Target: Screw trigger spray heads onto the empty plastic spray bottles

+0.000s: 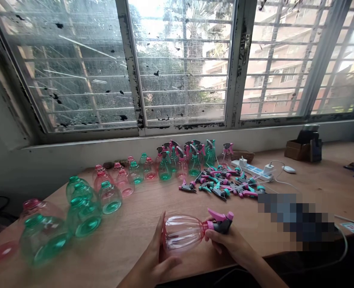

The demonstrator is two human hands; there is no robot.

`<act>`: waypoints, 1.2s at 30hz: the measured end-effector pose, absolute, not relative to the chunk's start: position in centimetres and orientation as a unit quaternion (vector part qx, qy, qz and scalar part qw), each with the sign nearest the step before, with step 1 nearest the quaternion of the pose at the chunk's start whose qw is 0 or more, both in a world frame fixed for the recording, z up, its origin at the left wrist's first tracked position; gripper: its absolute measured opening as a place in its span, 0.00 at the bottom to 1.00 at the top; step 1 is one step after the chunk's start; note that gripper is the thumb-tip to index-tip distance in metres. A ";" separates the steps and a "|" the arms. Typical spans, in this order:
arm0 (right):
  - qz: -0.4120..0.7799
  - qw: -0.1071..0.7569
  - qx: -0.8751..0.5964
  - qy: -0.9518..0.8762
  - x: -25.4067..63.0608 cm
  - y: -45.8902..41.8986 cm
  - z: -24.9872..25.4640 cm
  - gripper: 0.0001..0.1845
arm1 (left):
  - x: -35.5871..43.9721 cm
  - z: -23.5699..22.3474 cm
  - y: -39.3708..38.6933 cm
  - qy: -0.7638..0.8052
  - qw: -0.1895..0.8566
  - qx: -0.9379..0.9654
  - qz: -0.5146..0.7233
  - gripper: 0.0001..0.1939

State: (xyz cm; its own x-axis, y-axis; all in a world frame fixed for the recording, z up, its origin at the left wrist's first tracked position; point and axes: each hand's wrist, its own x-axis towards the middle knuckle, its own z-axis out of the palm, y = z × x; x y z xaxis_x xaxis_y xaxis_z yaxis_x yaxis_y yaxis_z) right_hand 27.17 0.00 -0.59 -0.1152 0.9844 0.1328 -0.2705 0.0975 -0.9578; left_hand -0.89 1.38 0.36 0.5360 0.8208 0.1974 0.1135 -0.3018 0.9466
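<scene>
A clear pink spray bottle (183, 233) lies on its side near the front edge of the wooden table (141, 212). My left hand (154, 260) is wrapped round the bottle's base. A pink and grey trigger spray head (220, 221) sits on the bottle's neck, and my right hand (229, 242) is closed on it from below. Both hands hold the same bottle just above the table top.
Empty green and pink bottles (83, 208) stand at the left. Bottles with spray heads (183, 160) line the back under the window. Loose trigger heads (222, 184) lie mid-table. A white power strip (252, 169), a cardboard box (303, 149) and a blurred patch (294, 220) are at the right.
</scene>
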 end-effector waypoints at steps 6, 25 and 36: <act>0.567 0.558 -0.358 -0.488 27.2 0.0 -0.5 0.25 | -1.1 1.6 0.5 0.371 0.504 0.700 0.345 0.49; 0.559 0.558 -0.360 -0.496 27.1 0.0 -0.6 0.22 | -0.9 -0.5 2.0 0.324 0.574 0.633 0.407 0.54; 0.563 0.562 -0.351 -0.494 27.0 0.1 -0.6 0.29 | -1.3 -0.4 1.6 0.324 0.578 0.643 0.384 0.61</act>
